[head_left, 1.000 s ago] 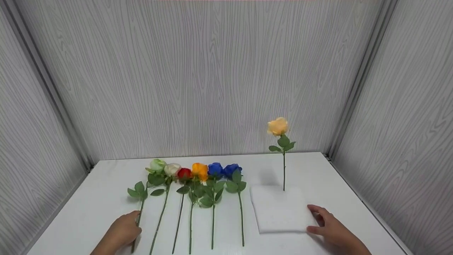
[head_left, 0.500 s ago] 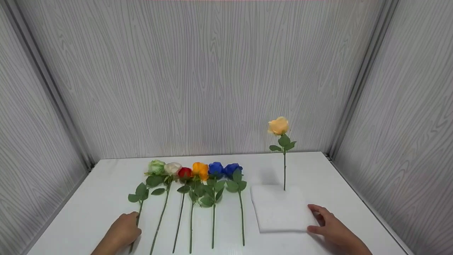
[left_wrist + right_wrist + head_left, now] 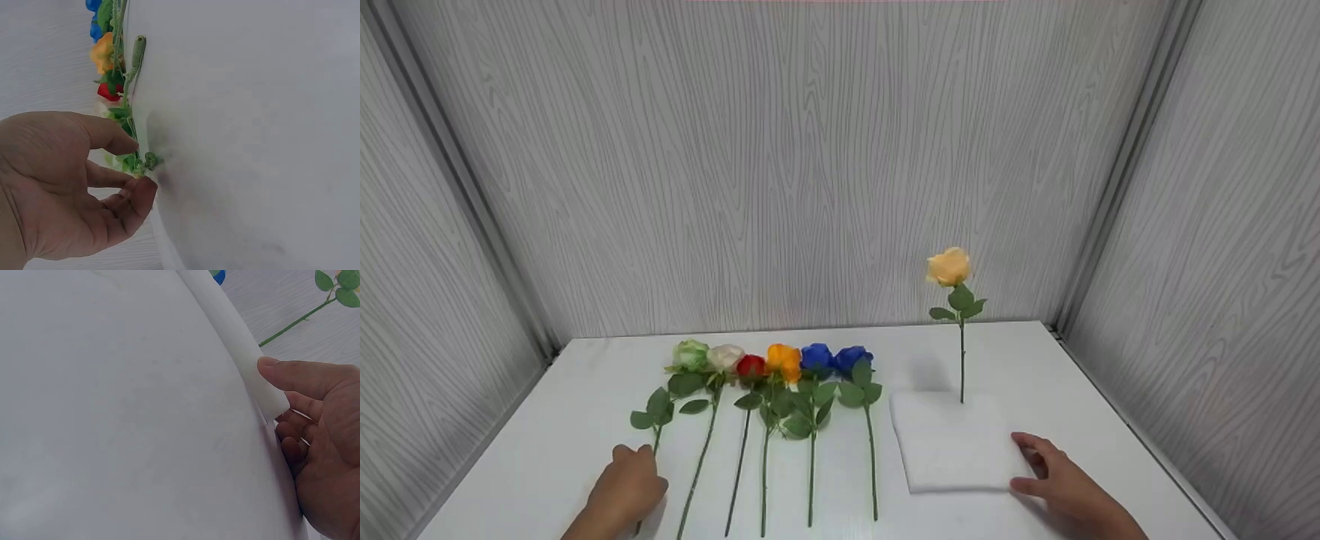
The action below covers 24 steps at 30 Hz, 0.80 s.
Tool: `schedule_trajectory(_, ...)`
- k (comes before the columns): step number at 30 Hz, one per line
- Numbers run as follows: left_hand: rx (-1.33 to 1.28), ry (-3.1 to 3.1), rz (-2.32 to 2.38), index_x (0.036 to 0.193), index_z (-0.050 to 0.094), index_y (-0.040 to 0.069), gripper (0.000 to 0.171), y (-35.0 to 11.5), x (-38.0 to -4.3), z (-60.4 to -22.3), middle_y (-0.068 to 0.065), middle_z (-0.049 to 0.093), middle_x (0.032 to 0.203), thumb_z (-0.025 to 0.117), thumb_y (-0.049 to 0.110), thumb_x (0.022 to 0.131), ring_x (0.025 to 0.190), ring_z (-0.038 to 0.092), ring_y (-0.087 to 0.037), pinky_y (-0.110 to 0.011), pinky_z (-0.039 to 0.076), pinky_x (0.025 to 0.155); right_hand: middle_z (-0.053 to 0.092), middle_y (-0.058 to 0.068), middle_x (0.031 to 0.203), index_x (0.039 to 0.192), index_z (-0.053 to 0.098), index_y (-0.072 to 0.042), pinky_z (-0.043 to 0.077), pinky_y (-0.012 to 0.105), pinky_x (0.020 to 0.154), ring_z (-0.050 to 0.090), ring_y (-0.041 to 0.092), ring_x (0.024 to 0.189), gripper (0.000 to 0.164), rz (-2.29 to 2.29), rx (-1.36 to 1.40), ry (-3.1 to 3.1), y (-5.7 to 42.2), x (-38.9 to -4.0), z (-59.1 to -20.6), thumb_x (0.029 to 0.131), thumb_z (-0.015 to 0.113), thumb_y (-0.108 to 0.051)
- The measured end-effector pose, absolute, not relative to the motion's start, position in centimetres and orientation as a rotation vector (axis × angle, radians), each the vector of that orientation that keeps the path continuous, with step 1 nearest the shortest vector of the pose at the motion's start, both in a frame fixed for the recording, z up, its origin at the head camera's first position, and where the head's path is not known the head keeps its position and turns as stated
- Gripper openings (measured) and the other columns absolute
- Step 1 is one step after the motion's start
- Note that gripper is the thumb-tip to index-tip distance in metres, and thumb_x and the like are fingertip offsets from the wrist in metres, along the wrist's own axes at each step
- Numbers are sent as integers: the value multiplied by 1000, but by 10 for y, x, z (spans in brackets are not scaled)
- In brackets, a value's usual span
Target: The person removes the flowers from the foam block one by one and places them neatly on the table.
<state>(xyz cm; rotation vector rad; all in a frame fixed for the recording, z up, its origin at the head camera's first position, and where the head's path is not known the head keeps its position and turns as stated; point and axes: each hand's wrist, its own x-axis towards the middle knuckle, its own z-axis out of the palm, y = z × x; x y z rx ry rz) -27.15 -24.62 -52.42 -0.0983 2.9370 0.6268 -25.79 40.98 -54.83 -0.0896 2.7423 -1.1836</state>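
Note:
At the left end of a row of roses on the table, my left hand [image 3: 626,484] has its thumb and curled fingers around the lower stem of a light green rose [image 3: 690,354]. In the left wrist view the stem's cut end [image 3: 149,161] shows between thumb and fingertips. My right hand [image 3: 1061,480] holds the near right corner of a flat white block [image 3: 952,450], thumb along its front side and fingers at its right side. A peach rose [image 3: 949,267] stands upright in the block's far part.
Right of the green rose lie a white rose [image 3: 725,358], a red rose [image 3: 750,367], an orange rose [image 3: 784,363] and two blue roses [image 3: 817,358], stems toward me. Grey wood-patterned panels [image 3: 810,165] enclose the white table [image 3: 540,427] at the back and sides.
The green rose has shifted slightly nearer and its stem has turned a little. My left hand has moved slightly right and turned at the stem. The right hand and block stay put.

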Motion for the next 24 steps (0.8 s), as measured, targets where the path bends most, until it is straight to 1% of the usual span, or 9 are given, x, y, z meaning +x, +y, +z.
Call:
schedule_trajectory(2,-112,2958,661,144,44,-25,62,-243,-274,-521,-46,46,129,65,10,98,107,65,-50,-60,61,89,51,23,157,165,37,-3,49,53,113,53,41,141,91,-1175,-105,2752,410,-259,-548,95,84,-36)
schedule_trajectory(4,-120,2975,703,150,44,-19,65,-238,-277,-519,-45,41,139,67,15,100,122,58,-58,-64,57,96,53,23,154,165,37,-3,50,49,111,54,40,139,90,-1166,-110,2760,410,-259,-547,96,84,-36)
schedule_trajectory(6,-111,2999,770,152,47,-12,62,-232,-279,-516,-43,39,145,67,17,101,128,53,-61,-65,56,95,52,24,155,165,37,-3,50,49,111,54,40,140,90,-1165,-110,2756,410,-259,-547,96,83,-36)
schedule_trajectory(10,-58,3048,956,150,52,-5,53,-213,-284,-513,-38,39,148,66,15,104,134,50,-59,-65,55,98,43,28,165,166,34,-2,47,57,117,50,45,145,90,-1188,-91,2725,409,-259,-547,97,82,-36)
schedule_trajectory(13,7,3076,1095,147,56,-3,47,-197,-286,-512,-36,43,148,65,13,104,138,50,-56,-67,52,104,43,28,166,165,36,-2,45,61,118,50,46,145,91,-1178,-84,2746,408,-260,-547,95,84,-36)
schedule_trajectory(15,51,3075,1167,146,57,-1,44,-185,-287,-510,-35,44,148,64,12,104,138,52,-54,-66,52,106,45,27,164,165,37,-3,45,62,117,50,45,144,92,-1166,-85,2765,408,-260,-548,94,86,-36)
schedule_trajectory(18,105,3061,1255,143,60,1,41,-166,-288,-506,-32,46,148,65,11,104,133,57,-48,-61,54,105,47,26,162,164,39,-4,46,61,117,51,45,143,92,-1158,-85,2782,407,-260,-549,92,87,-36)
schedule_trajectory(20,137,3036,1310,143,60,2,39,-153,-290,-504,-29,46,149,65,10,105,131,59,-44,-58,56,104,49,26,159,164,39,-4,47,58,115,51,44,142,92,-1160,-80,2780,407,-260,-550,92,87,-36)
schedule_trajectory(24,196,2987,1404,143,61,4,38,-125,-295,-499,-26,47,151,65,10,105,131,60,-43,-59,55,108,50,26,158,164,40,-3,49,54,114,52,43,141,92,-1165,-82,2779,408,-260,-551,92,88,-35)
